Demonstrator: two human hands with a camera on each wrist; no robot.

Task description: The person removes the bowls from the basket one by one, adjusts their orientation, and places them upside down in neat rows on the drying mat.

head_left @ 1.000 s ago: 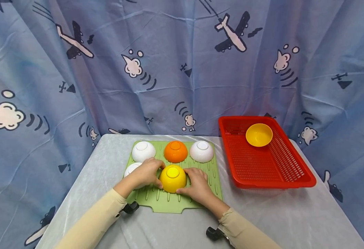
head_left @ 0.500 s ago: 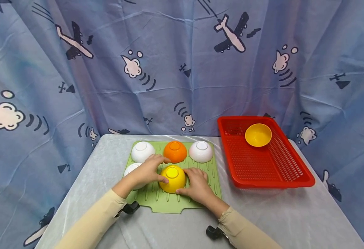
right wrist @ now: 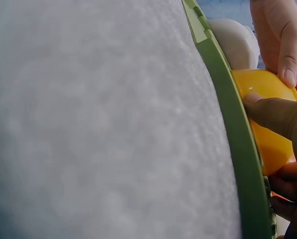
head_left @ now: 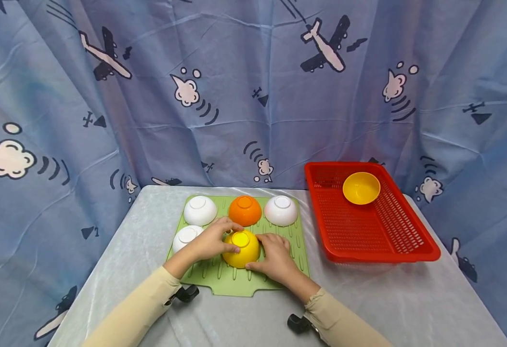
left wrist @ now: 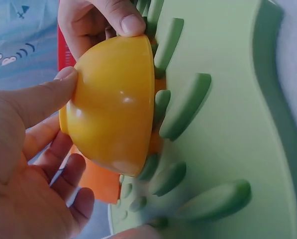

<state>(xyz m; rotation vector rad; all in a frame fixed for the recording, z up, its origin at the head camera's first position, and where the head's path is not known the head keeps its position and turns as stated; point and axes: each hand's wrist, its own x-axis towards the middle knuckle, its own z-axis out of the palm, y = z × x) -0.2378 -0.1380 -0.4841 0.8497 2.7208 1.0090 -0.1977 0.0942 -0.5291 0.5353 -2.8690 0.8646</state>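
A yellow bowl [head_left: 248,254] sits upside down at the front of a green drying mat [head_left: 231,287]. My left hand [head_left: 213,239] holds it from the left, thumb and fingers around its raised base. From the right, my right hand [head_left: 276,260] grips it low, the thumb [right wrist: 255,98] pressed on the side near the rim. In the left wrist view, the bowl's rim lies close against the mat's ridges. Just behind it stands an upturned orange bowl [head_left: 244,211]. An upturned white bowl [head_left: 187,237] is partly covered by my left hand.
Two more upturned bowls, one white [head_left: 200,211] and one pale [head_left: 280,211], stand at the mat's back corners. Right of the mat is a red basket [head_left: 376,257] with a yellow bowl [head_left: 361,188] inside. A patterned curtain [head_left: 218,96] hangs behind the table [head_left: 357,308].
My left hand has shifted from the bowl's left side up and rightward onto its base, showing more of the front-left white bowl. The right hand and the yellow bowl stay in place.
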